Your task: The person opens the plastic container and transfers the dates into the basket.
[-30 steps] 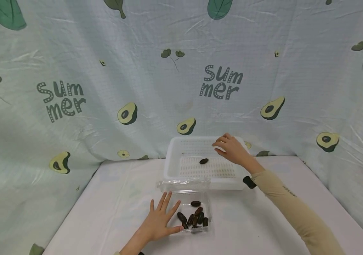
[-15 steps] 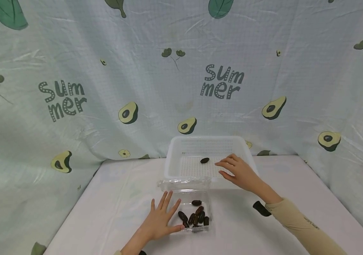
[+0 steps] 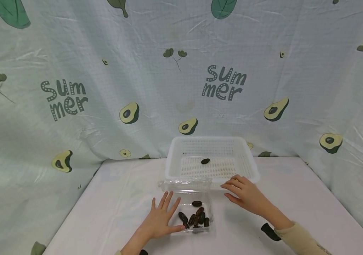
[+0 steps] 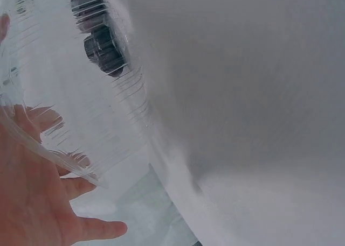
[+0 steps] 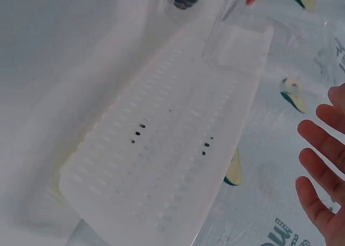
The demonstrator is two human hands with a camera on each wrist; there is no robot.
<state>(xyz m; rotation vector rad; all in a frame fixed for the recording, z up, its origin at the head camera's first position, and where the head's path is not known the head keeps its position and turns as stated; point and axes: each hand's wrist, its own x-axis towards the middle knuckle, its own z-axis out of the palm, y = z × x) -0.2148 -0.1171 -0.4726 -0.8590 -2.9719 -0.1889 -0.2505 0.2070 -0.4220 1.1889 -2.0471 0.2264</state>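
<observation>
Left bare hand (image 3: 159, 219): cropped by the left edge on my left wrist feed.
Right bare hand (image 3: 246, 194): the right edge cuts it on its own wrist feed.
Dark brown oval fruits (image 3: 202, 217): overlapping in the clear plastic box (image 3: 186, 199), so I can't count them.
White perforated plastic basket (image 3: 255, 168): bottom edge trims it on my right wrist feed.
Beige sleeve (image 3: 299, 239): cut off below, its dark print (image 3: 323, 249) unreadable to me.

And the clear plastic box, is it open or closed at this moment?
Open: the clear plastic box has its lid folded back toward the white basket, and the dark oval pieces inside lie uncovered.
</observation>
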